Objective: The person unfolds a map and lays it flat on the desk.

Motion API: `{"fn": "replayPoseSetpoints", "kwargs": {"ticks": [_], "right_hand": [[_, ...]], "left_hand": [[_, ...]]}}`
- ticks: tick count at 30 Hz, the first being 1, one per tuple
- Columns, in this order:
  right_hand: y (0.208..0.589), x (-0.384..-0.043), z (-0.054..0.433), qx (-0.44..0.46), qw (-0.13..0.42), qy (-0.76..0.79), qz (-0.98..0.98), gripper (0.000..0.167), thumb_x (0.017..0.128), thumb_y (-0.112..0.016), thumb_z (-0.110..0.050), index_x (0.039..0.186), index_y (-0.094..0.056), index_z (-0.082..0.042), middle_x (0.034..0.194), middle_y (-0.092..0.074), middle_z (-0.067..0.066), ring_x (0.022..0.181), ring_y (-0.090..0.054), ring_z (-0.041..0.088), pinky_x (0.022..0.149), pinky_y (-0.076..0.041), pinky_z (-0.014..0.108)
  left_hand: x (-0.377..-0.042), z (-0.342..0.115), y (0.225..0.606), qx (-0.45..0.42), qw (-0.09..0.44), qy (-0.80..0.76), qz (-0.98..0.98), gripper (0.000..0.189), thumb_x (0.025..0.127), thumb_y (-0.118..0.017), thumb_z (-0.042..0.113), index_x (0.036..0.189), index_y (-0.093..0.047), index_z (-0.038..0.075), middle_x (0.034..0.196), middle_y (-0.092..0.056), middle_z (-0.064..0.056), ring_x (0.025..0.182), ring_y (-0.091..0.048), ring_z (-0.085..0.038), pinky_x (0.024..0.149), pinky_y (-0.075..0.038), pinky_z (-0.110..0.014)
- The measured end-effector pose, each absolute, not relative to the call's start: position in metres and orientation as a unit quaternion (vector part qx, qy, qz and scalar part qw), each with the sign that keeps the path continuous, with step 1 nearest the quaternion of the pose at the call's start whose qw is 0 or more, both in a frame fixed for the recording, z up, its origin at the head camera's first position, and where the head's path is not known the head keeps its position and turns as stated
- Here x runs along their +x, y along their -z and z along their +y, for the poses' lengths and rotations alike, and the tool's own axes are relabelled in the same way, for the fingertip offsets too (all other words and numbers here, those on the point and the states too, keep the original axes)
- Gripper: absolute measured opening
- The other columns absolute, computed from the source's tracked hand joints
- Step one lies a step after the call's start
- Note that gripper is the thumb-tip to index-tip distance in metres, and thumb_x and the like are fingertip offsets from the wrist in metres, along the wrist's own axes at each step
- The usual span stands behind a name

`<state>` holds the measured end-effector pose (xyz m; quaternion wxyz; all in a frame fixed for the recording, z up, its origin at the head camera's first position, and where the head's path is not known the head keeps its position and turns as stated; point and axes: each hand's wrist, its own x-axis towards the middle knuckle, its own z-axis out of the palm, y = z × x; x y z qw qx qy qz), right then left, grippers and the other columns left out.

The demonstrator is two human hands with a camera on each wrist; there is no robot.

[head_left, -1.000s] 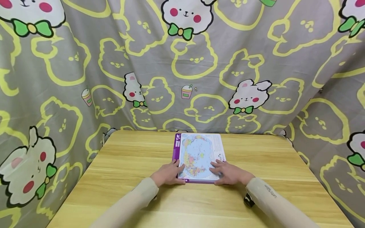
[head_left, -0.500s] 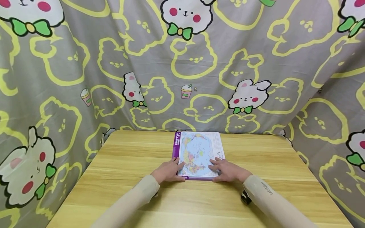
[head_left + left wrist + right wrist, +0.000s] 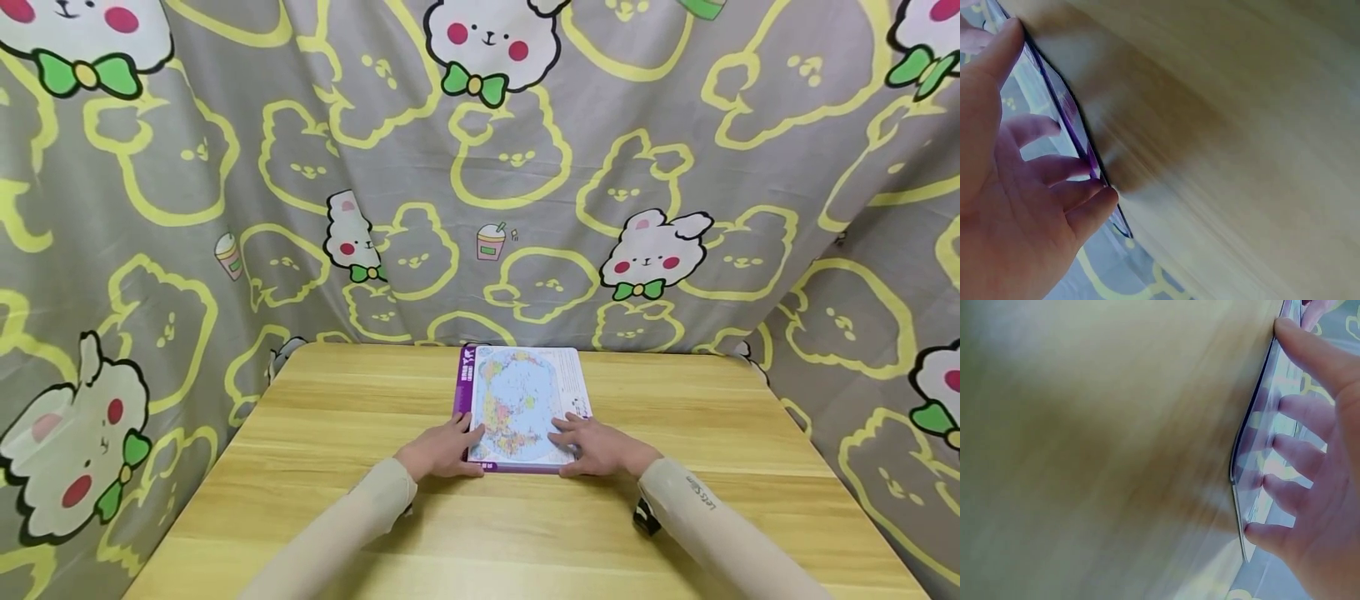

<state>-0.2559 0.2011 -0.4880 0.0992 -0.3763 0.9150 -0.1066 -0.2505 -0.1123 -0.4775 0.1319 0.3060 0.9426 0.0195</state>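
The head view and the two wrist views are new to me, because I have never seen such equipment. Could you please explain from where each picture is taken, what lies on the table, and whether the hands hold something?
There is no robot here: a person works with two bare hands. The wide picture comes from a camera worn on the head, looking forward and down. The two tilted close-ups come from cameras on the wrists, one for each hand. On the wooden table lies a flat map board, rectangular, with a purple strip along its left side. The left hand and the right hand rest at its near corners, touching it rather than gripping it. Behind the table hangs a grey curtain printed with cartoon animals.
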Motion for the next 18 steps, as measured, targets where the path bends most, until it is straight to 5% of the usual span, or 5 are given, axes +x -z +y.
{"fn": "replayPoseSetpoints", "kwargs": {"ticks": [18], "right_hand": [[0.477,-0.249,0.185,-0.375,0.1,0.103,0.916,0.059,0.088,-0.064,-0.037,0.135,-0.052,-0.005,0.145,-0.04,0.017,0.135,-0.027,0.043,0.107,-0.025,0.055]], "left_hand": [[-0.247,-0.139,0.481,0.316,0.119,-0.035,0.941,0.073,0.091,-0.056,0.049,0.143,-0.039,0.002,0.15,-0.026,-0.022,0.139,-0.022,-0.035,0.11,-0.026,-0.043]]}}
